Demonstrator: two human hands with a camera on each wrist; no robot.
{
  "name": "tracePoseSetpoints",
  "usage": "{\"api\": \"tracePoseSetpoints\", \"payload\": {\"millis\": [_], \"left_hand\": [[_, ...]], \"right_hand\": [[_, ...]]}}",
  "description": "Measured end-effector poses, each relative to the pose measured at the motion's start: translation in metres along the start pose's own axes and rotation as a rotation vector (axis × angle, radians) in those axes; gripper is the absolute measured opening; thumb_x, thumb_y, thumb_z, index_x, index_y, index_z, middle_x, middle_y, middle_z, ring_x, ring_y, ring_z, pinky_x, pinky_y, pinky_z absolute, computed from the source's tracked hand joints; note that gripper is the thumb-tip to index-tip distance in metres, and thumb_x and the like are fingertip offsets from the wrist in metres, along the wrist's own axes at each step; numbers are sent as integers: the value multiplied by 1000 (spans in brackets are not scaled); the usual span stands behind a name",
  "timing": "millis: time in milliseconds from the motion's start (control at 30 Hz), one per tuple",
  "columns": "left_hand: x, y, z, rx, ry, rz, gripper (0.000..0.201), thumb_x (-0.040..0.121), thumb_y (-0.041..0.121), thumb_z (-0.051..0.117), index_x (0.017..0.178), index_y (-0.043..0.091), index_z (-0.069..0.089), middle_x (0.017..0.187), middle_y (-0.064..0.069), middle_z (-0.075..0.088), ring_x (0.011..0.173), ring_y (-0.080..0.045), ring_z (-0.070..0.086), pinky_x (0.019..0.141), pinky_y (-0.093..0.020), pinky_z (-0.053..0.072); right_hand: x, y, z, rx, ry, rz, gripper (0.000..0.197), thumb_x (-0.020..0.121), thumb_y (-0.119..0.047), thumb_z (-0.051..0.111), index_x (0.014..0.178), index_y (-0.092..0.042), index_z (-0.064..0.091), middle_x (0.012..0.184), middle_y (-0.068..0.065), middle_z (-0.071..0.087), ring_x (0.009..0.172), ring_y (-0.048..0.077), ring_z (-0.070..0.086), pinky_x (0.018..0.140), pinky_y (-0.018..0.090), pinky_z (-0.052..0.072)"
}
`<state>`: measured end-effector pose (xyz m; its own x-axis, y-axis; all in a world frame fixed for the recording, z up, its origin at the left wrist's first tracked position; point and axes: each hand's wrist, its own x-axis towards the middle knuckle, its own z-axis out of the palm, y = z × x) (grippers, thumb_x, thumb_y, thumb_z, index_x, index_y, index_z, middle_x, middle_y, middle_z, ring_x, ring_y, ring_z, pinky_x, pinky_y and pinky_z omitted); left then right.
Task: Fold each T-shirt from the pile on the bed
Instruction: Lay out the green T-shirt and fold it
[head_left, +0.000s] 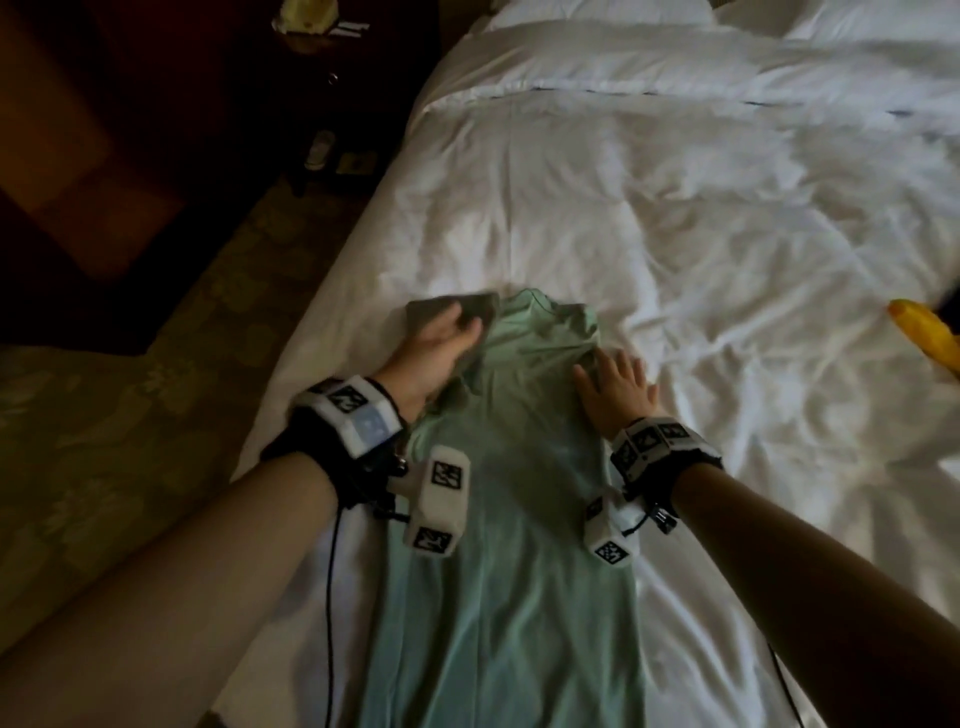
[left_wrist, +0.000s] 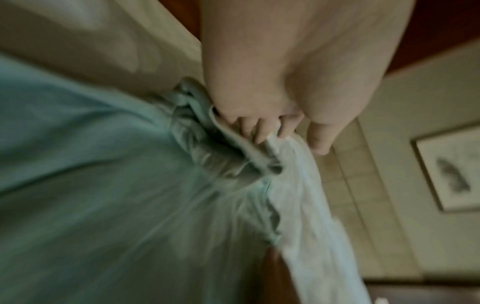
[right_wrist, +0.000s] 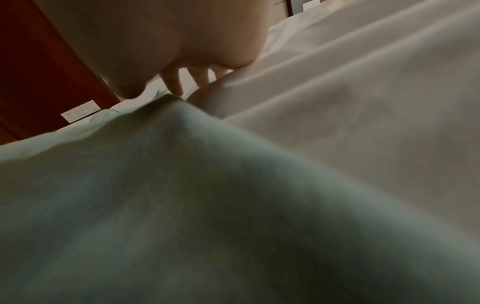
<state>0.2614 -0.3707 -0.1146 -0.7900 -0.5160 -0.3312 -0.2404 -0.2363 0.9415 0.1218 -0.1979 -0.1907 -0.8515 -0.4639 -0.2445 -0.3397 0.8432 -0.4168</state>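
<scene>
A pale green T-shirt (head_left: 509, 519) lies lengthwise on the white bed (head_left: 675, 218), collar at the far end, its right side folded in. My left hand (head_left: 441, 343) grips the left sleeve (head_left: 452, 306) and holds it lifted off the bed; in the left wrist view the fingers (left_wrist: 257, 127) are curled round bunched green cloth (left_wrist: 215, 152). My right hand (head_left: 618, 389) lies flat with spread fingers on the shirt's right shoulder, pressing it down. In the right wrist view the straight fingers (right_wrist: 174, 80) touch the green fabric (right_wrist: 207, 205) at its edge.
A yellow garment (head_left: 930, 332) lies at the bed's right edge. Pillows (head_left: 623, 21) are at the head of the bed. Left of the bed are patterned carpet (head_left: 156, 364) and a dark nightstand (head_left: 332, 104) with small items.
</scene>
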Motion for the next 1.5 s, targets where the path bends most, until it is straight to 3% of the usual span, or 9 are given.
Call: {"api": "tracePoseSetpoints", "payload": {"millis": [100,233,400,633,833,1033,1267,1367,1500], "left_hand": [[-3,-18,24,142,-44,-86,58,96,24,53,147,7,31,147,-5,40,134,-19,41,111,-29,32],[-1,-19,11,-88,78,33,23,97,6,48,118,9,56,117,-9,63,111,-20,60,94,-25,47],[34,-10,-27,0,459,117,15,90,-2,55,101,-2,64,98,-13,67,90,-23,64,84,-33,52],[70,-18,-40,-70,194,-304,36,91,10,60,126,1,58,121,-17,63,110,-32,61,79,-42,52],[73,-8,-39,-76,39,-397,39,96,20,53,132,6,52,128,-14,59,118,-32,55,75,-42,48],[60,7,-40,-108,89,-230,33,97,15,50,130,14,55,124,-11,60,112,-30,57,75,-39,51],[12,17,-53,-44,36,-48,33,93,2,50,124,12,57,121,-9,63,111,-25,59,92,-35,48],[-18,16,-57,42,57,-16,22,90,-3,51,100,12,64,103,-4,67,101,-20,59,88,-33,42],[-61,-1,-55,189,73,35,32,84,-16,49,78,12,63,71,-2,67,78,-19,59,70,-24,49]], "right_hand": [[2,2,-1,36,-16,-16,60,97,-55,24,149,-25,21,158,0,13,147,22,5,119,49,1],[5,4,-4,102,15,-26,55,98,-51,28,145,-21,33,154,3,28,143,22,21,117,48,14],[18,-3,-13,328,101,68,50,97,-46,39,136,-15,45,133,10,53,122,29,50,104,39,39],[61,-8,-18,884,-21,288,33,79,-44,71,85,-12,64,60,-5,57,55,10,54,54,20,44],[65,-26,-26,1109,-190,362,30,83,-24,68,103,-3,64,111,20,66,101,36,64,91,50,51],[38,-33,-44,1315,-76,257,20,96,-10,41,86,-15,58,86,2,58,78,15,54,67,27,45],[-16,-17,-76,1403,-85,146,32,90,3,32,97,-12,60,86,3,62,77,16,55,75,25,45],[-49,-6,-78,1368,-111,119,33,86,7,36,87,-14,62,73,-3,68,79,15,58,79,25,45],[-83,25,-64,1173,-84,145,29,91,4,45,114,-3,61,116,15,63,110,25,56,84,30,45]]}}
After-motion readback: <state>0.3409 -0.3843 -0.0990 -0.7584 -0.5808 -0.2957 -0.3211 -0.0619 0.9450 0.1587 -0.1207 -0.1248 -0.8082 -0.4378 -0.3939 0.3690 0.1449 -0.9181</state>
